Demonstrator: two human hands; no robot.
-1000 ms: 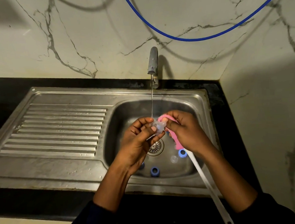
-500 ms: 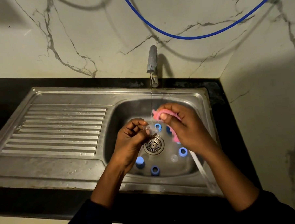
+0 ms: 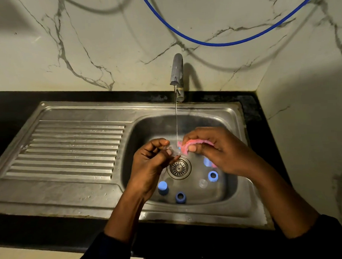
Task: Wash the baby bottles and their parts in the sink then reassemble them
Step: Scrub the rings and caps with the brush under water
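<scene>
Over the sink [image 3: 236, 114] our left hand [image 3: 153, 162] pinches a small clear bottle part [image 3: 174, 152], grip clamped on it between thumb and fingertips, at the foot of the thin water stream [image 3: 176, 119] from the tap [image 3: 177, 70]. Just to the right, our right hand [image 3: 218, 152] has its grip curled round the pink brush head [image 3: 195, 144]. We cannot tell whether brush and part touch. Around the drain [image 3: 179, 168] lie a blue cap [image 3: 163, 187] near left, a blue ring [image 3: 180, 197] nearest us, a second blue ring [image 3: 213, 176] to the right and a clear piece [image 3: 203, 183] beside it. The ribbed draining board [image 3: 69, 149] lies left, set in the black bench [image 3: 8, 109].
</scene>
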